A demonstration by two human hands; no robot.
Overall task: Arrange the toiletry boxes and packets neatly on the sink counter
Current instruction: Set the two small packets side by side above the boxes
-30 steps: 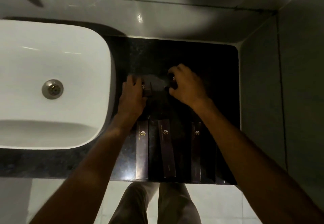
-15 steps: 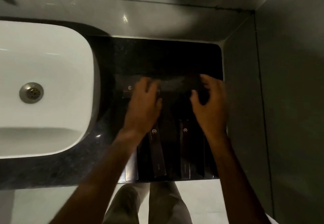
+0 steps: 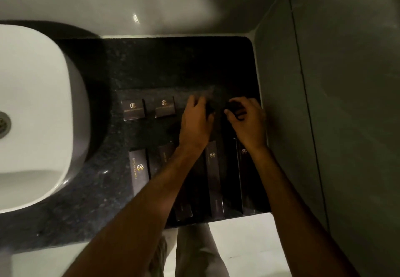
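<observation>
Risk here lies mostly in the dark: the counter [image 3: 91, 201] is black and so are the packs, so a dark item under the fingers could be nudged askew or slid toward the front edge at 6 o'clock without being noticed, I judge. Going left to right: the white basin [image 3: 32, 114] sits at 9 o'clock, its bowl bare as far as shows, with only a drain [image 3: 3, 123] at the frame edge. Two small boxes [image 3: 133, 110] [image 3: 165, 106] stand side by side at about 11 o'clock from the hands, a gap between them, closed, contents unseen. Nearer the front, long boxes lie in a row pointing 12 to 6: one [image 3: 139, 171] at 7 o'clock, one partly under the left forearm, one [image 3: 214, 179] between the arms, one [image 3: 245, 179] beneath the right wrist. A sweeping forearm could drag these out of line. The left hand [image 3: 197, 123] is curled, fingertips down on something dark; whether it grips I cannot tell. The right hand [image 3: 249, 118], just beside it at 3 o'clock, has its fingers bent round a small dark thing, seemingly pinched, though blur and gloom hide it.
</observation>
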